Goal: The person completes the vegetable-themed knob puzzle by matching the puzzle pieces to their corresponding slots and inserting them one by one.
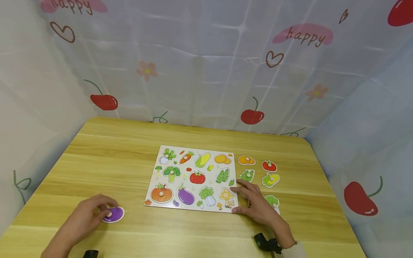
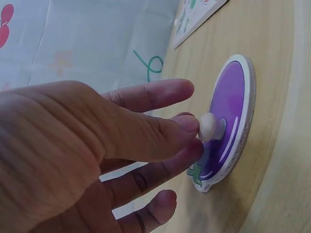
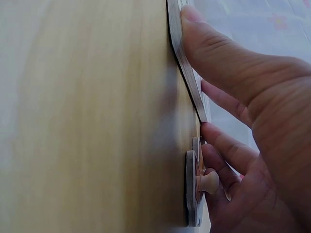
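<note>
My left hand [image 1: 85, 216] is at the left front of the table. Its thumb and a finger pinch the small round knob [image 2: 209, 127] of a purple eggplant puzzle piece [image 1: 117, 215]. My right hand [image 1: 256, 204] rests at the right edge of a white vegetable puzzle board [image 1: 190, 191], its thumb at the near right corner and its fingers extended along that side. Radish, carrot, broccoli and pumpkin [image 1: 161, 194] pieces with knobs sit in the board. A knobbed piece [image 3: 192, 189] stands close under the right fingers, mostly hidden in the head view.
Right of the board lie loose pieces: potato [image 1: 246, 160], tomato [image 1: 269, 166], corn [image 1: 270, 180], a green leafy piece [image 1: 247, 175] and cabbage [image 1: 272, 201], partly behind my right hand. A patterned curtain [image 1: 200, 71] borders the wooden table [image 1: 135, 229] at the back.
</note>
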Demonstrator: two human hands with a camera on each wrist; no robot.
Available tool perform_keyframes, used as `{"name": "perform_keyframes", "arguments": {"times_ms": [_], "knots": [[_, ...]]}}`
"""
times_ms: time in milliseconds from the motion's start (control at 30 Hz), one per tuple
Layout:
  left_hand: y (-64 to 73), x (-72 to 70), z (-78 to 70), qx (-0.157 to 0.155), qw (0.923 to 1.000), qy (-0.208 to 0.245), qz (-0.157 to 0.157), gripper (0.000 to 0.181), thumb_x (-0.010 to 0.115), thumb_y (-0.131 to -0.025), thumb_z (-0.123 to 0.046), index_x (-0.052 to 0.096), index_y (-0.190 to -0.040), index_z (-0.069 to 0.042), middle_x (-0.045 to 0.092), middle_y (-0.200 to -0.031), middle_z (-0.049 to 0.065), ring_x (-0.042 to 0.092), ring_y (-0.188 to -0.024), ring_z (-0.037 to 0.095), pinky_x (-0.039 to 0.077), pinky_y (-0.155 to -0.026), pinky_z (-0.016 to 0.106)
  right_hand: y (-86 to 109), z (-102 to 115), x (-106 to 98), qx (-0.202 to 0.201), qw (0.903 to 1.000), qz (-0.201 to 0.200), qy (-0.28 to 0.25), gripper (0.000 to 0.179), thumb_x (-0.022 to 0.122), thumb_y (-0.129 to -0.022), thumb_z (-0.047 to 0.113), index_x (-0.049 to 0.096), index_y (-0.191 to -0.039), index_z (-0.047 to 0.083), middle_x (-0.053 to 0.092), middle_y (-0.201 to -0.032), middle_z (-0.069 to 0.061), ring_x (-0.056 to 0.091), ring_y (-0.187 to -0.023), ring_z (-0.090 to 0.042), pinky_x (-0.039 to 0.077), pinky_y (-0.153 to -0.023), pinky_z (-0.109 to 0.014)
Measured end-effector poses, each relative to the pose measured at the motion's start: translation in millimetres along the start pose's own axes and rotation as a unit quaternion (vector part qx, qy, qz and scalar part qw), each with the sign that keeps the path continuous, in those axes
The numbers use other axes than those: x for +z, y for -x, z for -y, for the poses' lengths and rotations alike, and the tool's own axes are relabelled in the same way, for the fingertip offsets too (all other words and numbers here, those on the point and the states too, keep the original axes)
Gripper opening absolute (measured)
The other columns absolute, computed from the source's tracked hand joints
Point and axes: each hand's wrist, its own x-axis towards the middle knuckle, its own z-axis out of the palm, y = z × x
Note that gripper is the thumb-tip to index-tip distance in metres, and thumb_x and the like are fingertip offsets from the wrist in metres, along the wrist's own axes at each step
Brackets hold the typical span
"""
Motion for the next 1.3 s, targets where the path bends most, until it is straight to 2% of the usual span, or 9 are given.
{"name": "perform_keyframes", "arguments": {"times_ms": [233,367,500,767,967,1300], "knots": [[3.5,2.0,4.6,0.021,0.9997,0.005,-0.012,0.041,0.077,-0.071,0.017,0.072,-0.094,-0.017,0.07,-0.087,-0.004,0.057,-0.077,-0.006,0.05,-0.059,0.021,0.5,2.0,-0.7,-0.004,1.0,-0.003,0.003,0.064,0.084,-0.078,0.037,0.062,-0.136,0.023,0.04,-0.158,-0.011,0.034,-0.141,-0.04,0.037,-0.107,-0.063],[7.1,-0.4,7.4,0.005,1.0,0.005,0.003,0.039,0.076,-0.073,0.016,0.071,-0.091,-0.018,0.07,-0.087,-0.006,0.056,-0.078,-0.008,0.05,-0.06,0.021,0.6,2.0,-0.6,-0.003,1.0,-0.002,0.001,0.064,0.084,-0.078,0.037,0.062,-0.136,0.022,0.04,-0.158,-0.011,0.033,-0.141,-0.041,0.036,-0.108,-0.064],[9.9,-2.7,9.6,-0.008,0.9994,0.025,0.023,0.041,0.072,-0.072,0.02,0.072,-0.089,-0.018,0.07,-0.086,-0.008,0.053,-0.076,-0.007,0.048,-0.06,0.021,1.0,1.3,-0.9,-0.003,1.0,0.0,-0.001,0.064,0.084,-0.078,0.038,0.062,-0.136,0.022,0.039,-0.158,-0.012,0.032,-0.142,-0.041,0.036,-0.108,-0.064],[11.5,-4.2,11.7,-0.006,0.9976,0.053,0.044,0.035,0.08,-0.07,0.012,0.073,-0.091,-0.015,0.069,-0.085,-0.008,0.051,-0.073,-0.006,0.046,-0.057,0.021,1.1,-0.1,-0.5,-0.007,1.0,-0.002,-0.001,0.064,0.083,-0.078,0.039,0.062,-0.136,0.022,0.039,-0.158,-0.011,0.032,-0.141,-0.04,0.036,-0.107,-0.064],[10.8,-5.0,14.4,0.011,0.9967,0.067,0.046,0.031,0.084,-0.071,0.005,0.073,-0.09,-0.017,0.07,-0.086,-0.008,0.052,-0.073,-0.005,0.045,-0.057,0.021,0.5,0.9,0.1,0.001,1.0,0.001,-0.004,0.064,0.084,-0.078,0.038,0.062,-0.136,0.023,0.039,-0.158,-0.01,0.032,-0.143,-0.04,0.035,-0.109,-0.064],[8.7,-2.6,17.0,0.022,0.9974,0.055,0.042,0.035,0.081,-0.07,0.011,0.073,-0.089,-0.016,0.068,-0.085,-0.01,0.051,-0.071,-0.005,0.044,-0.057,0.02,0.9,1.1,-0.5,-0.002,1.0,-0.002,-0.002,0.064,0.084,-0.078,0.039,0.062,-0.136,0.023,0.039,-0.158,-0.01,0.033,-0.141,-0.04,0.036,-0.107,-0.064]]}}
